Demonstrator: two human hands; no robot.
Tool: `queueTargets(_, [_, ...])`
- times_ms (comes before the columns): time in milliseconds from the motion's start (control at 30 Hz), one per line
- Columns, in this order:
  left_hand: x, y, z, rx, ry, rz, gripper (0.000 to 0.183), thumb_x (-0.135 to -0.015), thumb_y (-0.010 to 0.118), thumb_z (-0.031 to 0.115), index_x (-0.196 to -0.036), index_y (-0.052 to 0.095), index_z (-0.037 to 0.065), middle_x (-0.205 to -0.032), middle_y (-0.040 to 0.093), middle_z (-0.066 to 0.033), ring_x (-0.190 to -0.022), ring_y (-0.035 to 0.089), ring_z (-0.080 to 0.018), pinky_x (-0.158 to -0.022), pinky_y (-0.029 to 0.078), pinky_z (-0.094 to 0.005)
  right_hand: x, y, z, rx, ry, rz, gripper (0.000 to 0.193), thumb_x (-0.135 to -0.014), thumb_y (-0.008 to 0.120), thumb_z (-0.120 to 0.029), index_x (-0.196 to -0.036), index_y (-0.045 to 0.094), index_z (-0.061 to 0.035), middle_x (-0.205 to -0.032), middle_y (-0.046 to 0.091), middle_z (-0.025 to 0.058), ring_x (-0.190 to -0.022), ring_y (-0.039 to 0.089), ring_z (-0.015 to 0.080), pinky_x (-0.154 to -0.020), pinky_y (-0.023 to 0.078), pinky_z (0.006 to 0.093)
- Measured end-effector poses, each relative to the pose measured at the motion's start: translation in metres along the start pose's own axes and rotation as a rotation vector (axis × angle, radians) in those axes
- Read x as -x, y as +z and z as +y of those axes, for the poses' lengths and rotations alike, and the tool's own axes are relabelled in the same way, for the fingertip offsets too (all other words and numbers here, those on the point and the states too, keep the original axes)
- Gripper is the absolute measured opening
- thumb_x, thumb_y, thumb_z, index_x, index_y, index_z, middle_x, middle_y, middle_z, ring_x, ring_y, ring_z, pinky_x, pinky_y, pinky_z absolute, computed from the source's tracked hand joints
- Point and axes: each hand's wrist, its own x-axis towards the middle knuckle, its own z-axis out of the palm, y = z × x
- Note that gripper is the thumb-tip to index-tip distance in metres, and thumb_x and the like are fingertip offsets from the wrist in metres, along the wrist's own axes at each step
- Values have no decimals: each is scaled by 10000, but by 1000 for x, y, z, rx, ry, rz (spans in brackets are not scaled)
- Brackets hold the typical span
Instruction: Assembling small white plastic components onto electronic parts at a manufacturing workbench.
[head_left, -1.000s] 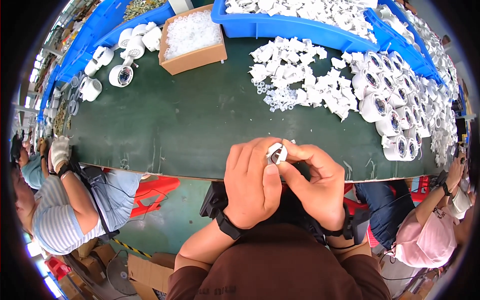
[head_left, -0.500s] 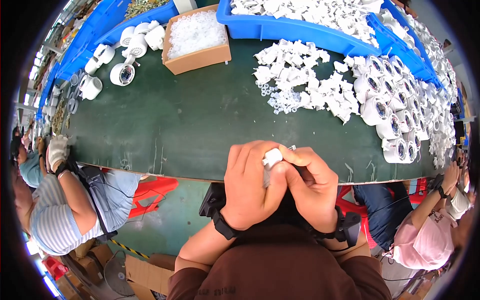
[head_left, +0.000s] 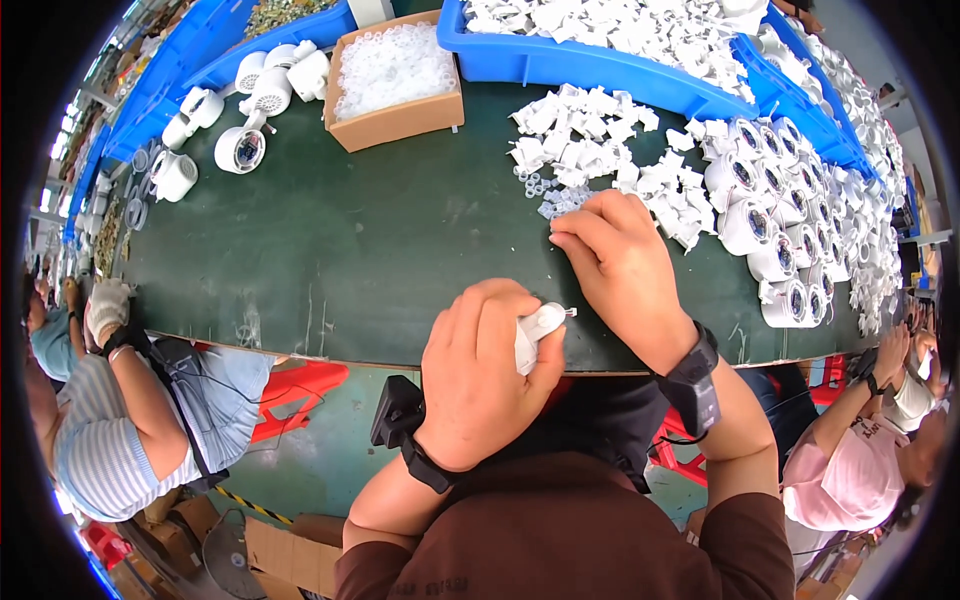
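Note:
My left hand is wrapped round a white plastic part above the table's near edge. A thin pin-like end sticks out of that part to the right, while the fingers cover much of its body. Further out, my right hand reaches to a small heap of clear plastic rings. Its thumb and fingertips are pinched together at the heap's near edge; what they hold, if anything, is too small to make out. Just beyond lies a pile of white plastic brackets.
Round white housings with dark centres stand in rows at right. A cardboard box of clear pieces and blue bins line the back. More white housings lie at far left. Co-workers sit on both sides; one wears a glove.
My right hand has left the white part and moved forward to the clear rings. The left hand keeps the part, shifted slightly left, and its pin end now shows.

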Motion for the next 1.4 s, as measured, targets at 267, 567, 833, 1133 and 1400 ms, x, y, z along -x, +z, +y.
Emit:
queueTargets(267, [2, -4, -6, -41, 40, -76, 334, -738, 799, 39, -1029, 637, 57, -1050, 651, -102, -875, 603, -308, -768, 466, -399, 9, -10, -11, -281, 169, -1, 114, -905, 711, 29, -995, 698, -39, -960, 686, 80, -904, 662, 200, -797, 532, 308])
queueTargets(567, [-3, 2, -10, -43, 65, -88, 365, -716, 798, 36, -1042, 638, 73, -1044, 644, -90, -865, 591, -303, -742, 463, -396, 43, -34, -30, -1022, 542, -233, 164, -956, 662, 56, -1101, 725, 12, -1178, 683, 94, -1056, 661, 139, -906, 546, 277])
queueTargets(833, [-5, 3, -9, -25, 109, -91, 385, -713, 792, 26, -1055, 624, 78, -1038, 641, -96, -888, 600, -305, -752, 466, -401, 28, -42, -30, -1245, 829, -369, 119, -947, 670, 40, -1062, 702, 29, -1148, 702, 120, -1062, 663, 160, -947, 536, 313])
queueTargets(1133, [4, 8, -7, -21, 88, -12, 372, -702, 801, 9, -1018, 620, 84, -1008, 647, -87, -892, 605, -298, -764, 466, -391, 37, -29, -46, -1335, 890, -228, 100, -972, 647, 11, -1068, 674, 9, -1151, 712, 129, -1033, 657, 141, -923, 528, 302])
queueTargets(1400, [0, 14, -8, -4, 137, -9, 355, -698, 806, 6, -992, 626, 91, -990, 656, -88, -855, 599, -301, -730, 465, -389, 50, -25, -37, -1247, 806, -149, 141, -991, 623, 7, -1118, 684, 14, -1163, 716, 128, -1079, 668, 161, -973, 527, 320])
